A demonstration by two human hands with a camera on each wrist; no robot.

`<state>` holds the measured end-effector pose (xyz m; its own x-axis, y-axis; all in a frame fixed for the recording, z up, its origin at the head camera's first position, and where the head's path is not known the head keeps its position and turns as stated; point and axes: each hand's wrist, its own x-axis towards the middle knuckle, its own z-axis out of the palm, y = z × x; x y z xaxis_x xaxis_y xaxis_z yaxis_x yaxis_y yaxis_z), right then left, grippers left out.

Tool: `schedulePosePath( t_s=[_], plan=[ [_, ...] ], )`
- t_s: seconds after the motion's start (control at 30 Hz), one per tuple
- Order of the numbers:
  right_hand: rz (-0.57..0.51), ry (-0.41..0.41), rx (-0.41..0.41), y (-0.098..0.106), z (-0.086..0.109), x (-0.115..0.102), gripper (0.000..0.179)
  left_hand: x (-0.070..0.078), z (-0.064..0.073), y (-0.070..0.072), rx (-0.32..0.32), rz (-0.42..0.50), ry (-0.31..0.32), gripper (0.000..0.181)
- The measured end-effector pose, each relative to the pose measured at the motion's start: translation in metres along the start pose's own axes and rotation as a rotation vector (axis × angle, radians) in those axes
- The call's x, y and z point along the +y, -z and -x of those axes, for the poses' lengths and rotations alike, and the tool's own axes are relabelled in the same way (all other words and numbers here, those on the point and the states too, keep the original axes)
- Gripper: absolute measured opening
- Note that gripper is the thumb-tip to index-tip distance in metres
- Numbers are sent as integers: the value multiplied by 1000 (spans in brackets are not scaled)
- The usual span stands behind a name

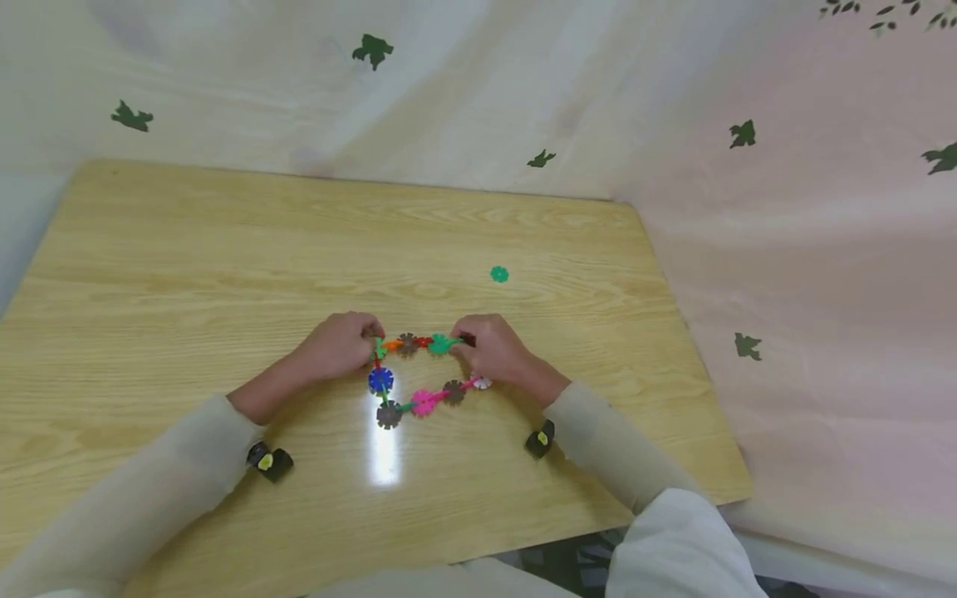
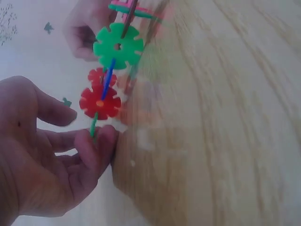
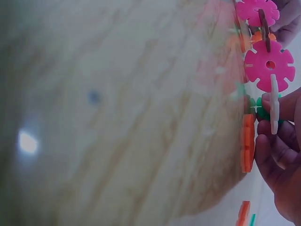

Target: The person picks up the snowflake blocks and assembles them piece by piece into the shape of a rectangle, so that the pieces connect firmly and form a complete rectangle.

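Note:
A chain of notched plastic snowflake discs lies bent in a loop on the table, with a pink disc (image 1: 424,403) and a blue disc (image 1: 380,380) along it. At its far left corner my left hand (image 1: 342,342) pinches a green disc (image 2: 93,125); a red disc (image 2: 100,102) comes just after it. My right hand (image 1: 489,345) grips the chain's right end, where a dark disc (image 1: 468,339) shows at the fingertips beside a green disc (image 1: 439,344). In the right wrist view a white disc (image 3: 274,104) overlaps those fingers, and an orange disc (image 3: 247,143) stands beside them.
One loose green disc (image 1: 499,274) lies beyond the right hand. The wooden table (image 1: 224,249) meets a pale curtain (image 1: 463,91) with leaf-like dark prints at the back and right. Small black devices (image 1: 540,439) sit at both wrists.

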<state>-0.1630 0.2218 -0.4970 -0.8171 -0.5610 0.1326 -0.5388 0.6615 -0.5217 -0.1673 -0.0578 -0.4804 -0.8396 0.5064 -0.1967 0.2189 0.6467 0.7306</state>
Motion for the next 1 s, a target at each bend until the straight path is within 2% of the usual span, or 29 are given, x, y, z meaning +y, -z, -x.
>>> schedulePosePath(
  t_s=[0.2,0.33,0.43,0.57,0.73,1.0],
  plan=[
    [27,-11,-47,3,-3,0,6,14,-2,-18,32,-295,-22,55],
    [-1,5,-67,3,-8,-1,5,17,-9,-29,16,-418,-47,56],
    [-32,50,-66,3,-13,-3,5,16,-14,-32,0,-464,-63,49],
    [-43,89,-58,2,-16,-2,5,14,-17,-33,-10,-514,-121,38],
    [-54,74,-40,3,-17,2,6,19,-18,-32,-2,-545,-169,35],
    [-91,39,-35,4,-18,10,5,24,-22,-34,-9,-562,-165,34]
  ],
)
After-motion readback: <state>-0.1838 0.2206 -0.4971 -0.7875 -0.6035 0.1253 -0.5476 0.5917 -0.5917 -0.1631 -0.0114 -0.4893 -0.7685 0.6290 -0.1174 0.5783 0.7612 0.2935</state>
